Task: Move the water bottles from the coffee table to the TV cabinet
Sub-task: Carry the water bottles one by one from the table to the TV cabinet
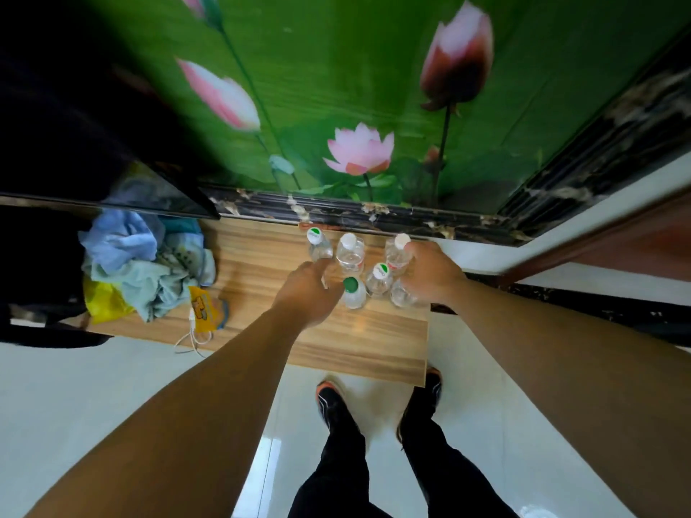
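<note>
Wooden counter (261, 263) sits in the middle of the frame, under a green flower wall. Six water bottles (350, 252) stand close together on it. The left hand (306, 297) is beside the green-capped bottle (352, 293); I cannot tell its grip. The right hand (432, 272) covers a bottle (402, 295), grip unclear. Crumpled clothes (149, 263) lie at left.

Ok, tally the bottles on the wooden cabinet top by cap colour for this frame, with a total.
Solid green cap: 1
White cap with green mark: 2
Plain white cap: 2
Cap hidden under the right hand: 1
Total: 6 bottles
</note>
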### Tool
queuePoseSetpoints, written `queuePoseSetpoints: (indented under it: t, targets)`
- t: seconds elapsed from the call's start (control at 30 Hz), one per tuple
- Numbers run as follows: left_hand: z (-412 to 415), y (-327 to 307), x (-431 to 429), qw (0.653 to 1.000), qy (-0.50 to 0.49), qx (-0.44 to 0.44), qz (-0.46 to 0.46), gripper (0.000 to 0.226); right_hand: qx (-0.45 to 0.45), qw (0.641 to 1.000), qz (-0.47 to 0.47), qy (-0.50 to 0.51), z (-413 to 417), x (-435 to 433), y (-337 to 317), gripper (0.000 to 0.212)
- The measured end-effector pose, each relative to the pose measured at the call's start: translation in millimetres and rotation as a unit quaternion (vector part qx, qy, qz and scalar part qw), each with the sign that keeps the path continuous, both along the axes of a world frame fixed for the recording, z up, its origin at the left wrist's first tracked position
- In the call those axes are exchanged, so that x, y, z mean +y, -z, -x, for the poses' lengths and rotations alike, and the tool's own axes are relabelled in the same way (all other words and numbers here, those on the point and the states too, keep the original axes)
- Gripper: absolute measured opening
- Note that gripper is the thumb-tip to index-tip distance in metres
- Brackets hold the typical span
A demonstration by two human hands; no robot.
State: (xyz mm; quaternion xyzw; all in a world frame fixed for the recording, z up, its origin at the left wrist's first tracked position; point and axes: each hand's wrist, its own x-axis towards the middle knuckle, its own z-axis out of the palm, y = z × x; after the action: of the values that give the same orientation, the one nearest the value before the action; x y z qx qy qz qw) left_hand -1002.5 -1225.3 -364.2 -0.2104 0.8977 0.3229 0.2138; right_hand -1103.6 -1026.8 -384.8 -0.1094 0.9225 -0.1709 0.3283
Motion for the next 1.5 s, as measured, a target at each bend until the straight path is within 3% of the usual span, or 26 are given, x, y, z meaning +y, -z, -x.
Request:
queuePoseSetpoints:
  t: [0.2,0.37,0.57,0.77,0.9,1.13,1.5]
  targets:
    - [-3.3,-89.4,-29.3,0.994,-0.028,0.094,0.045,0.053,0.097,0.986,-0.012,-0.132,2.6,-36.2,-111.8,0.059]
    - [-42.8,-154.0,-35.8,0.978,-0.116,0.154,0.080,0.053,0.176,0.962,0.050,-0.204,2.5,-62.8,-187.5,0.052]
    - [-157.7,-185.5,4.0,0.946,-0.264,0.147,0.118,0.052,0.174,0.915,0.119,-0.345,-71.3,-71.1,-212.0,0.056]
    - [-293.0,-215.7,47.6,0.898,-0.387,0.131,0.164,0.055,0.147,0.874,0.115,-0.449,-163.9,-73.8,-234.3,0.048]
    - [-398.3,-225.7,79.4,0.855,-0.472,0.103,0.189,0.052,0.159,0.819,0.125,-0.537,-247.9,-91.0,-251.6,0.042]
    - [-559.9,-217.4,151.7,0.784,-0.585,0.070,0.195,0.052,0.165,0.707,0.164,-0.668,-426.1,-99.3,-255.4,0.051]
    - [-827.9,-218.7,274.0,0.678,-0.697,0.048,0.227,0.052,0.172,0.582,0.167,-0.777,-711.7,-49.4,-251.9,0.055]
